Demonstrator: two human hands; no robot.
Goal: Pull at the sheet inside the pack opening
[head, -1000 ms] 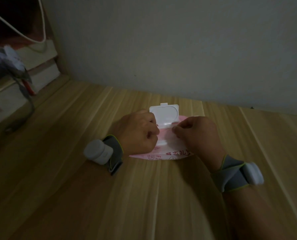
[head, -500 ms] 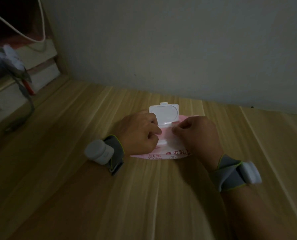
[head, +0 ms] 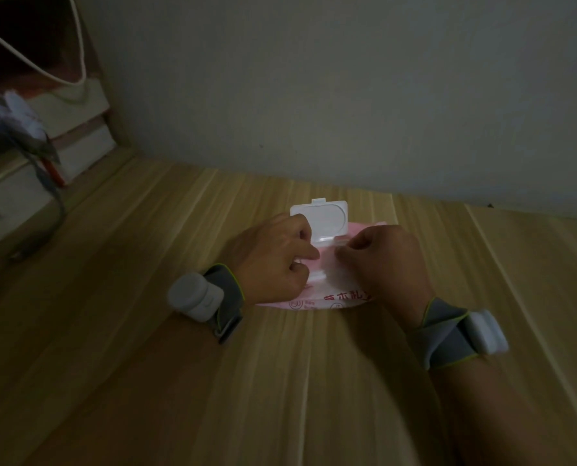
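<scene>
Left hand [head: 275, 264] and right hand [head: 386, 260] both pinching at pink wipes pack [head: 327, 299] between them, lid [head: 320, 219] upright

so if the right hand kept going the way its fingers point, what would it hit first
The right hand points left across the pink wipes pack, so it would probably meet the left hand first, its thumb just across the pack's opening. The raised white lid sits slightly behind that line, though depth is unclear.

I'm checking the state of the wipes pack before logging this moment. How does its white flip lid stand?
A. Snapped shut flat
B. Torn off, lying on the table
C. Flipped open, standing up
C: the white flip lid stands upright at the far side of the pink wipes pack, its inner face toward the camera, between the left hand and right hand.
</scene>
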